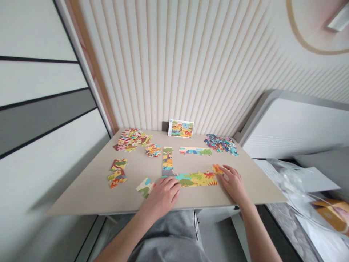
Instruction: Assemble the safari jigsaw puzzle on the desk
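Head view, clock centred on the half-built puzzle: at seven o'clock the left hand (162, 193) rests on the left end of the near strip (200, 179), fingers close together; whether they pinch anything, I cannot tell. A pale piece (144, 186) lies beside it at eight. At four, the right hand (233, 183) has loosely spread fingers touching an orange piece (217, 168); no telling if pinched. The column (167, 160) meets the near strip at nine; the top strip (195, 151) sits at twelve. Farther off, heaps lie at ten (133, 140) and two (222, 144), with the picture card (181, 128) propped beyond twelve.
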Available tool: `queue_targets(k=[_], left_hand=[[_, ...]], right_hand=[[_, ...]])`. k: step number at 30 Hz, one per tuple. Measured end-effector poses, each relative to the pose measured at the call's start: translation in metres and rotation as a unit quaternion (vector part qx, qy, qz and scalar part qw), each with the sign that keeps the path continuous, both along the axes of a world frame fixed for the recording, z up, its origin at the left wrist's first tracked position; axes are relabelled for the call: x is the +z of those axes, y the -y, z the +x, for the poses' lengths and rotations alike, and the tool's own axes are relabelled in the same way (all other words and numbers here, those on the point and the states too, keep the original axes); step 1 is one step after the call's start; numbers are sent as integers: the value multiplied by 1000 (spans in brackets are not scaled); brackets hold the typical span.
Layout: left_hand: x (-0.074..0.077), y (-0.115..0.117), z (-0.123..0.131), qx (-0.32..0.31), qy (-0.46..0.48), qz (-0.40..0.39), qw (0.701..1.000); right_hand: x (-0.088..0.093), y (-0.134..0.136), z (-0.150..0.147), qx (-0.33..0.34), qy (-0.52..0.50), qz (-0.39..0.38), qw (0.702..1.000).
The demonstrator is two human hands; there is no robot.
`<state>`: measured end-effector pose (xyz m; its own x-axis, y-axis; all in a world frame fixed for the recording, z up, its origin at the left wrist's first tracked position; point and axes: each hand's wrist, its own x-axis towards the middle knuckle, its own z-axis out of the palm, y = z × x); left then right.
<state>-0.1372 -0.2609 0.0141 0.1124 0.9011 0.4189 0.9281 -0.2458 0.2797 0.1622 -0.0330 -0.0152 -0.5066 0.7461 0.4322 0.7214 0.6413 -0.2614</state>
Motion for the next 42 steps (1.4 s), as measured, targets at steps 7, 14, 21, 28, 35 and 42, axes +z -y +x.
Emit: queue_targets(k=[7,14,21,28,35,42], left_hand=[[1,3,4,5,-8,3,1000],[-1,4,7,-7,-38,1,999],[-1,3,6,-9,-35,-8,999],[-2,4,5,-10,-16,-5,1000],[-2,4,6,-10,-18,-5,1000],[-3,3,6,-11,-25,-9,1000]], right_hand=[[-7,-19,16,39,2,-75,996],[3,-4,14,22,-48,-72,996],[1,-2,34,125,-18,-125,984],[-4,-7,40,148,14,-106,983],[4,6,32,153,38,-51,986],[9,11,27,194,64,3,979]])
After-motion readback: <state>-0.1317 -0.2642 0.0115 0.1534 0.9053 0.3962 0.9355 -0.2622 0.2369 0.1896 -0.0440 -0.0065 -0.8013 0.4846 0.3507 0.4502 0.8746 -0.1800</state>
